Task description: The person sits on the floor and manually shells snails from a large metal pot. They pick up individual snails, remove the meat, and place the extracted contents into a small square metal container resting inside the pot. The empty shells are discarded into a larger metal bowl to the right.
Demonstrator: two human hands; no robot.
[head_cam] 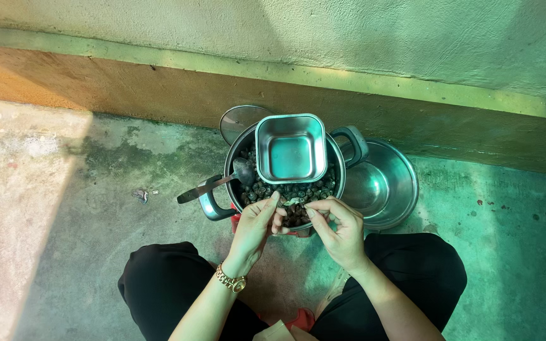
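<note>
The small pale piece (294, 201) between the fingertips is too small to say what it is. The dark pieces (298, 191) in the pot (230, 165) are also too small to identify, and the square tin (291, 149) covers many of them. The pot hides most of the round lid (238, 121) behind it. The bottom edge cuts off both forearms and the knees.
</note>
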